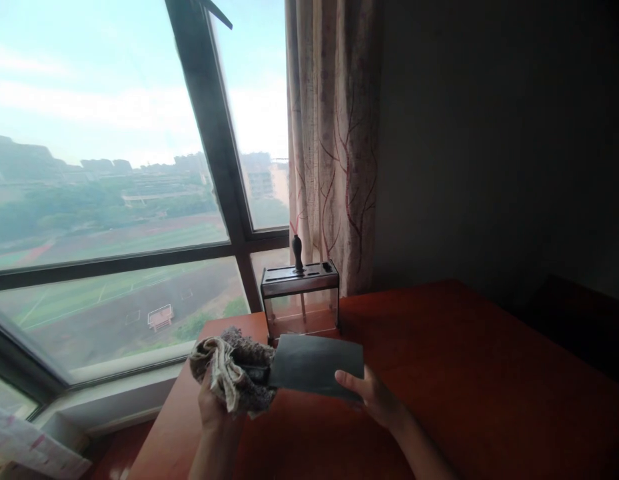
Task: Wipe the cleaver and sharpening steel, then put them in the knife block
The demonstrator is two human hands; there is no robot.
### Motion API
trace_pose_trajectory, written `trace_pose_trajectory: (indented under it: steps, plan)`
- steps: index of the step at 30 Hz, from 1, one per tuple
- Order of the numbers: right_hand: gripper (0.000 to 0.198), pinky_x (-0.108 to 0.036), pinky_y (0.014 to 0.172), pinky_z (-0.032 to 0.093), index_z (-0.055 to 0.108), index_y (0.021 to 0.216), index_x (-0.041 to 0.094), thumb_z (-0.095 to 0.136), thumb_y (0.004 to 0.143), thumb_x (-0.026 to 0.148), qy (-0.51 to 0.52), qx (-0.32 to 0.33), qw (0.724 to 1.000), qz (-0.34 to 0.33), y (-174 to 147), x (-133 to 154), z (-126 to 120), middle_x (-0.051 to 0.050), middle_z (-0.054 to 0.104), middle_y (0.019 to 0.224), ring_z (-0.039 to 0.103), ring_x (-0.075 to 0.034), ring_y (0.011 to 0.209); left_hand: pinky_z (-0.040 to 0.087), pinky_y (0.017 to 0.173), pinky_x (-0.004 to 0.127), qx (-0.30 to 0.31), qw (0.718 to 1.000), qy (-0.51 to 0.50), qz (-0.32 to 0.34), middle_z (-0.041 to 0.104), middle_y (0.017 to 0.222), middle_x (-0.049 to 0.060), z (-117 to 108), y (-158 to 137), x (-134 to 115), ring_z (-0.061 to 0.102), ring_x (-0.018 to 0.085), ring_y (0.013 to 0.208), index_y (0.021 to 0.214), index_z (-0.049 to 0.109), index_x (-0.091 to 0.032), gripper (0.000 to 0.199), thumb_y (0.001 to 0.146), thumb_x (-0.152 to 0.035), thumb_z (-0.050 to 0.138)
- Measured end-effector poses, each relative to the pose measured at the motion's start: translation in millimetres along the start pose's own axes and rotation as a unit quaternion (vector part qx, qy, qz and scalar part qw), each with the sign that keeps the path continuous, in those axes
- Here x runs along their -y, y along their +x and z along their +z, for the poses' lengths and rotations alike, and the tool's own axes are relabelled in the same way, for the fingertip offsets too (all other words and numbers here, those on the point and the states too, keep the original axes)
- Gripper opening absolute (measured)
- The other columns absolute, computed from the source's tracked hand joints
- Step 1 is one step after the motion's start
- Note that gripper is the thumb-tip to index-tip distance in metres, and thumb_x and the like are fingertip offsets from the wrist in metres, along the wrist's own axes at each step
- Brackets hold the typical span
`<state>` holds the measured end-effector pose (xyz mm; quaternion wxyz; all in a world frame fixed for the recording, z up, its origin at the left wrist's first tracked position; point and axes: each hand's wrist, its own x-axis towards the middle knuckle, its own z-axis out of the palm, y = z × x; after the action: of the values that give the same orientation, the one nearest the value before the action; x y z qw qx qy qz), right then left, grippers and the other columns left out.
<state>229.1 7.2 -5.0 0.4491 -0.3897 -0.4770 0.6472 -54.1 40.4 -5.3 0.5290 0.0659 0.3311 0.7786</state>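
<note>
A kitchen cleaver with a broad grey blade is held level above the table, its blade to the right. My right hand grips the blade's right end, the thumb lying on the near face. My left hand is closed around a bunched grey and beige rag, which wraps the cleaver's dark handle. Most of my left fingers are hidden behind the cloth. Just beyond the blade stands a knife block with a metal top and clear sides; one black-handled tool sticks up from it.
The reddish-brown wooden table spreads to the right under my hands. A tall window with dark frames rises on the left, above a pale sill. A patterned curtain hangs behind the knife block, and a dark wall stands to the right.
</note>
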Motion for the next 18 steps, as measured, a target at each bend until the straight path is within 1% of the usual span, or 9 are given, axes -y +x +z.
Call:
trace_pose_trajectory:
  steps: [2,4,6,8,10,12,14,16,18]
  plan:
    - [0.038,-0.024,0.051,0.037,0.063,0.090,0.017,0.069,0.072,0.051,-0.011,-0.014,1.000,0.008,0.8,-0.6,-1.6,0.001,0.058,0.069,0.048,-0.012,0.056,0.056,0.071,0.026,-0.013,1.000,0.003,-0.014,0.072,0.072,0.001,7.7,-4.0,-1.4,0.067,0.014,0.064,0.091,0.068,-0.017,0.022,0.087,-0.021,0.046]
    - [0.041,-0.024,0.049,0.037,0.063,0.091,0.017,0.069,0.071,0.052,-0.012,-0.022,1.000,0.018,1.1,-0.2,-1.5,0.001,0.059,0.070,0.049,-0.013,0.057,0.057,0.068,0.027,-0.026,0.999,0.030,-0.018,0.071,0.072,0.003,13.5,-8.4,-3.4,0.067,0.015,0.062,0.084,0.067,-0.013,0.016,0.083,-0.017,0.052]
    - [0.044,-0.024,0.049,0.038,0.063,0.093,0.017,0.069,0.070,0.054,-0.006,-0.022,0.999,0.028,1.1,0.7,0.1,0.000,0.060,0.073,0.051,-0.014,0.058,0.057,0.065,0.026,-0.070,0.994,0.075,0.031,0.071,0.073,0.002,16.8,-12.3,-3.9,0.066,0.016,0.062,0.084,0.067,-0.012,0.010,0.075,-0.014,0.063]
    - [0.044,-0.023,0.047,0.038,0.063,0.094,0.017,0.069,0.070,0.055,0.004,-0.024,0.999,0.032,1.2,1.4,1.9,0.000,0.060,0.072,0.051,-0.013,0.057,0.056,0.060,0.023,-0.111,0.981,0.120,0.104,0.070,0.075,0.000,18.0,-15.3,-3.0,0.065,0.014,0.061,0.084,0.067,-0.013,0.017,0.068,-0.011,0.071]
    - [0.042,-0.023,0.045,0.036,0.062,0.092,0.018,0.068,0.071,0.054,0.011,-0.033,0.999,0.033,1.8,1.4,2.3,0.001,0.057,0.068,0.048,-0.012,0.054,0.054,0.057,0.020,-0.115,0.968,0.162,0.152,0.069,0.077,-0.001,18.1,-17.1,-1.7,0.065,0.013,0.061,0.087,0.067,-0.013,0.024,0.064,-0.013,0.076]
    - [0.040,-0.022,0.043,0.033,0.062,0.089,0.018,0.068,0.071,0.053,0.020,-0.045,0.998,0.025,2.8,0.8,1.0,0.002,0.055,0.065,0.045,-0.011,0.051,0.055,0.057,0.020,-0.091,0.965,0.186,0.160,0.069,0.078,-0.002,18.4,-17.8,-1.4,0.065,0.013,0.062,0.089,0.068,-0.014,0.028,0.063,-0.015,0.077]
    - [0.039,-0.021,0.042,0.031,0.061,0.086,0.018,0.068,0.071,0.054,0.033,-0.050,0.998,0.017,3.5,0.3,-1.7,0.002,0.053,0.063,0.043,-0.010,0.050,0.057,0.062,0.024,-0.057,0.976,0.172,0.121,0.070,0.075,-0.001,19.3,-18.2,-2.9,0.067,0.015,0.063,0.089,0.068,-0.014,0.024,0.066,-0.015,0.074]
    - [0.040,-0.021,0.041,0.030,0.061,0.083,0.018,0.068,0.070,0.055,0.049,-0.047,0.998,0.011,3.6,0.1,-4.7,0.003,0.051,0.061,0.042,-0.010,0.049,0.059,0.067,0.029,-0.021,0.991,0.126,0.042,0.071,0.070,0.002,20.3,-19.2,-6.4,0.069,0.019,0.065,0.086,0.068,-0.013,0.014,0.072,-0.016,0.066]
    - [0.039,-0.021,0.044,0.032,0.061,0.086,0.019,0.067,0.071,0.055,0.061,-0.047,0.997,0.018,2.9,0.4,-7.2,0.002,0.053,0.065,0.044,-0.010,0.051,0.060,0.066,0.032,-0.003,0.995,0.088,-0.036,0.071,0.066,0.005,19.8,-20.6,-11.4,0.070,0.022,0.064,0.081,0.068,-0.013,0.011,0.075,-0.017,0.059]
